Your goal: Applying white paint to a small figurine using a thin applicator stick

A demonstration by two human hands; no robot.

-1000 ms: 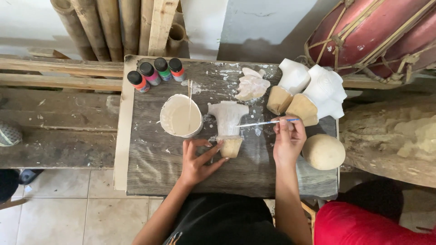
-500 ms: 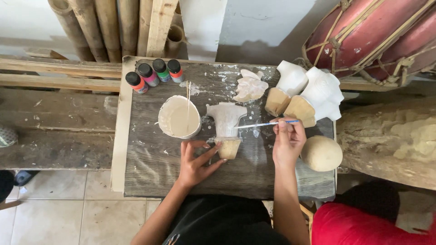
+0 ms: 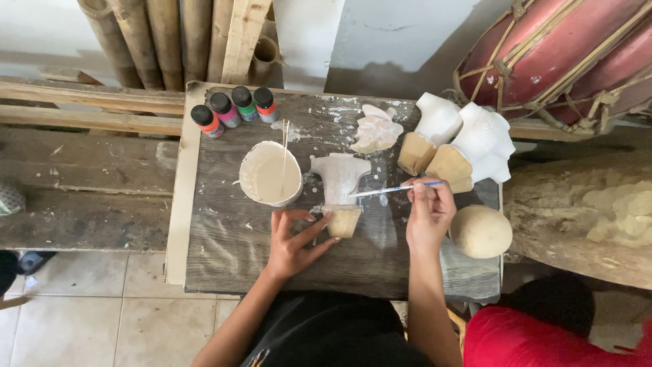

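Observation:
A small carved figure [image 3: 339, 175], white on its upper part and bare wood at its base, lies on the dark wooden board [image 3: 231, 245]. My left hand [image 3: 293, 239] steadies the bare base with its fingertips. My right hand [image 3: 428, 216] grips a thin paintbrush [image 3: 387, 191] whose tip rests on the figure's white side. A white cup of pale paint [image 3: 270, 174] with a stick in it stands just left of the figure.
Several small paint bottles [image 3: 231, 112] line the board's back left. Two larger white carvings [image 3: 468, 139], a white scrap [image 3: 375, 129] and a round wooden ball [image 3: 481, 231] sit at the right. Bamboo poles [image 3: 136, 34] and a red drum [image 3: 564, 54] stand behind.
The view has shifted slightly. Both hands stay at the figure, the brush held against its side.

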